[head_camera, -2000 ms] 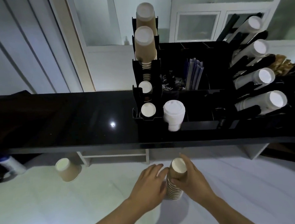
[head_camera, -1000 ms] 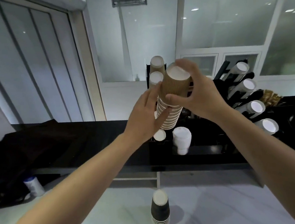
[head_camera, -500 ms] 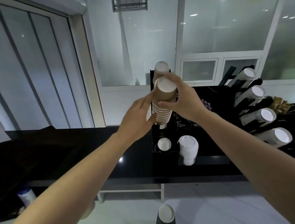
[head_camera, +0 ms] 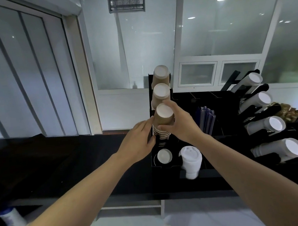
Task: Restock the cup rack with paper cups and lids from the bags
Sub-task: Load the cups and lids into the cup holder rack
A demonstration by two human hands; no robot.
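At the left edge of the black cup rack (head_camera: 155,163), the left hand (head_camera: 138,144) lies with straight, relaxed fingers against the side of a nested stack of brown ribbed cups (head_camera: 163,119), steadying it without curling round it. The stack stands bottom-up in the third slot from the far end, its lower rims just entering the rack, with two filled brown stacks beyond it and a low white cup base (head_camera: 164,156) in the nearest slot. To its right, the right hand (head_camera: 180,123) grips the top cup, thumb on the near side and fingers wrapped over the far side.

Paper cups like these are probably very light and crush easily at the wall, so a firm squeeze risks denting them. The ribbed sleeve should give good friction. A nested column can bend or part at a joint, so holding high and bracing low, as now, seems the sound way to guide it. Further right stand white lids (head_camera: 191,160), then slanted white cup stacks (head_camera: 277,149) on the tabletop (head_camera: 59,165).
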